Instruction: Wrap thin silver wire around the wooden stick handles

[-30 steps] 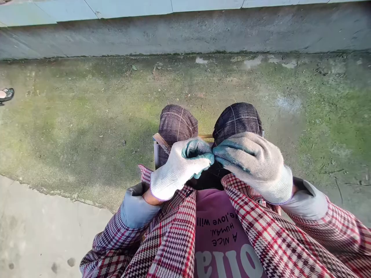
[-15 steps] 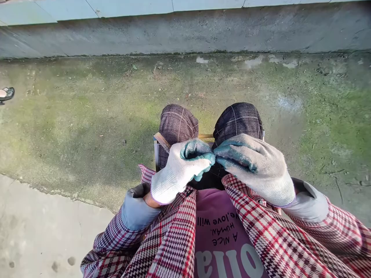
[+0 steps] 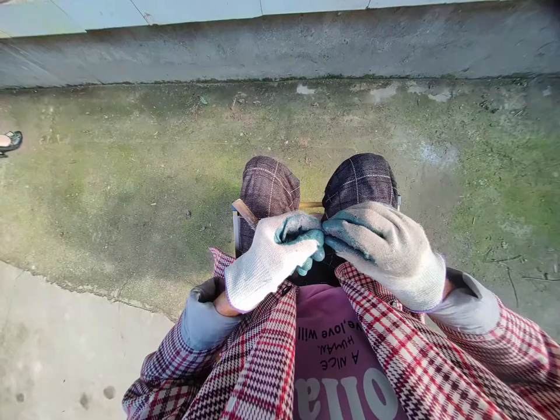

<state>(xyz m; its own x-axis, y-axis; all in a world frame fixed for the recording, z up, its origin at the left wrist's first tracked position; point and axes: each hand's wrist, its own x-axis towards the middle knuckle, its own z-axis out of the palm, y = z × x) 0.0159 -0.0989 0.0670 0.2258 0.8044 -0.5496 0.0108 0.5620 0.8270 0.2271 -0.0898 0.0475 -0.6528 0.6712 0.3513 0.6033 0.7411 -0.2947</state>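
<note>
My left hand (image 3: 280,251), in a white knit glove with a teal coated palm, is above my lap with its fingers curled in and thumb pressed against them. My right hand (image 3: 385,251), gloved alike, meets it from the other side, its fingers bunched together. The fingertips of both hands touch or nearly touch. Anything pinched between them is hidden or too small to make out. Behind my left wrist, a flat brown strip (image 3: 245,213) sticks out beside my knee; I cannot tell whether the hand touches it.
My knees in dark checked trousers (image 3: 359,178) frame a yellowish bar (image 3: 311,205). A pale upright edge (image 3: 237,236) stands by the left knee. Ahead, mossy concrete ground (image 3: 175,146) meets a low grey wall (image 3: 280,52). Another person's black shoe (image 3: 12,142) shows at far left.
The right hand has turned slightly, and its fingers have shifted a little at the meeting point. The left hand has barely moved.
</note>
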